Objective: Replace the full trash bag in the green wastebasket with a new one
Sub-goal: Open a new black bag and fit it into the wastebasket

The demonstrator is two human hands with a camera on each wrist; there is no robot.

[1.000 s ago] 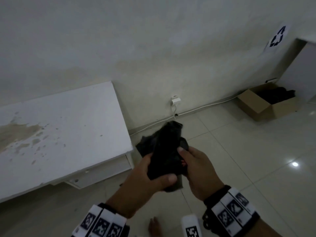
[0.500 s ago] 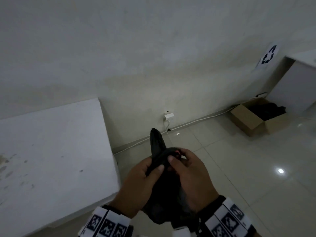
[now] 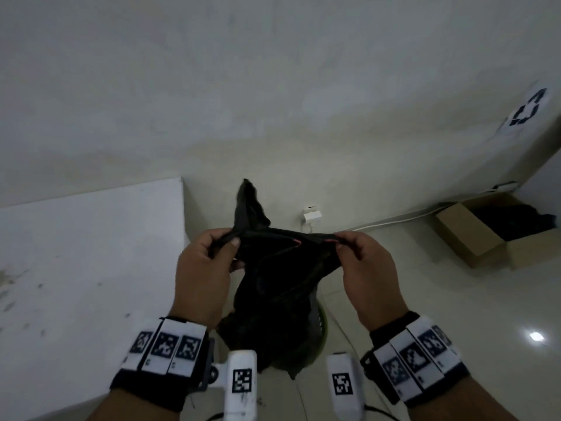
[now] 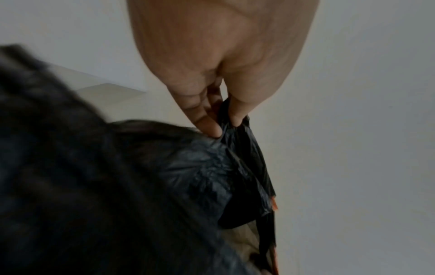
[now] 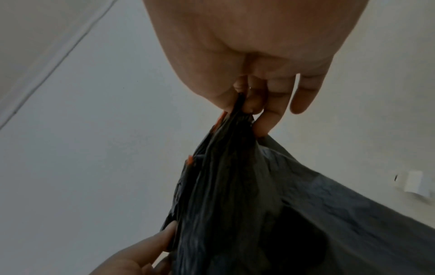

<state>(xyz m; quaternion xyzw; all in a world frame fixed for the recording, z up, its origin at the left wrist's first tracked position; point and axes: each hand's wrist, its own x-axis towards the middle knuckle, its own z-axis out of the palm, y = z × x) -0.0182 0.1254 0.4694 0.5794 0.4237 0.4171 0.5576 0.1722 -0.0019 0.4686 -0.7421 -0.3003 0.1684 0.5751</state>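
Note:
A black trash bag with a thin red drawstring hangs between my two hands at chest height. My left hand pinches the left end of its top edge, and my right hand pinches the right end. The edge is stretched taut between them; a loose flap sticks up near the left hand. The left wrist view shows my left hand pinching the black bag. The right wrist view shows my right hand pinching the bunched bag. A sliver of the green wastebasket shows below the bag.
A white table stands close on the left. A cardboard box holding dark bags sits on the tiled floor at the right, by the wall. A white plug and cable run along the wall's base. A recycling sign hangs at the upper right.
My hands have moved apart, spreading the bunched bag's top edge out between them. The view has tilted down and the bag now hangs lower.

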